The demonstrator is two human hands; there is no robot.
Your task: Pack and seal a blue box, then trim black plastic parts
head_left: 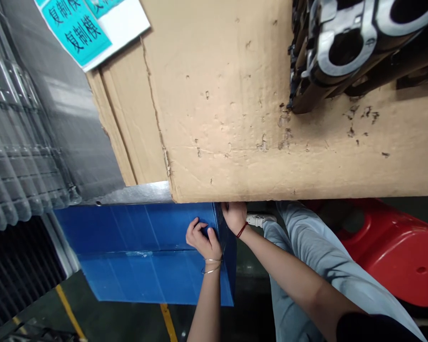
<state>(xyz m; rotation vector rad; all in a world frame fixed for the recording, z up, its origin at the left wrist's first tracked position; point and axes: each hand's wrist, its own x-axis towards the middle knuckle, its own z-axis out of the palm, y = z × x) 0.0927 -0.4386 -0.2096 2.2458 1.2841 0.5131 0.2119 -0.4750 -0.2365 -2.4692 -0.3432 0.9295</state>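
Evidently, handling is unfinished: the blue box (139, 275) is touched on top by the left hand (206, 242), fingers bent and parted; whether its end is gripped by the right hand (236, 217) cannot be told. Seemingly closed, it is positioned below the near edge of the table (148, 191).

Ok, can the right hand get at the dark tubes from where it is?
Probably not directly: the right hand is at the blue box, and the cardboard's edge lies between it and the dark tubes.
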